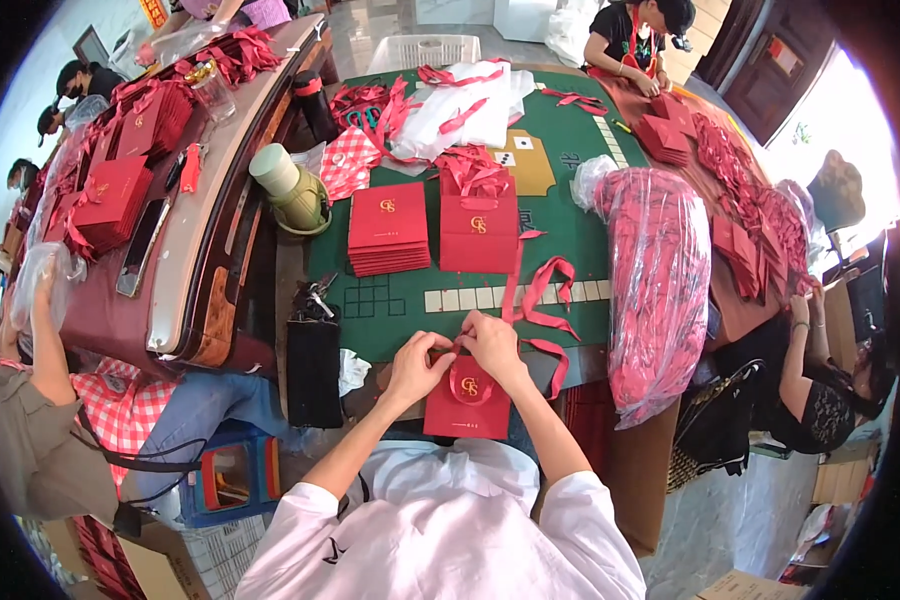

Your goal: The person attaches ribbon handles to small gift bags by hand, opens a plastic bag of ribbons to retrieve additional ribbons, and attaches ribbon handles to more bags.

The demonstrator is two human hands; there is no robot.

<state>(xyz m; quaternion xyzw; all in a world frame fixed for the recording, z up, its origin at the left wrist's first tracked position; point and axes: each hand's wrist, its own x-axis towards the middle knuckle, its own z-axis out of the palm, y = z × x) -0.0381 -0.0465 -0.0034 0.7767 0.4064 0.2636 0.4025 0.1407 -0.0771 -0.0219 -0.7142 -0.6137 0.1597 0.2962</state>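
A small red paper gift bag (465, 418) with a gold emblem lies at the table's near edge, right before me. At its top, my left hand (420, 366) and my right hand (492, 348) are closed with fingertips together, pinching a red ribbon (470, 386) that loops down over the bag's front. The exact pinch point is partly hidden by my fingers. Beyond my hands are a stack of red bags (388, 228) on the left and another red bag pile (478, 243), topped with bunched ribbons (472, 172). Loose ribbon (548, 287) curls to the right.
A plastic-wrapped bundle of red ribbons (660, 290) lies along the right edge of the green table (365, 340). At left are a green thermos (292, 190) and a black pouch (313, 375). White plastic sheets (460, 110) lie at the back. Other people work at neighbouring tables.
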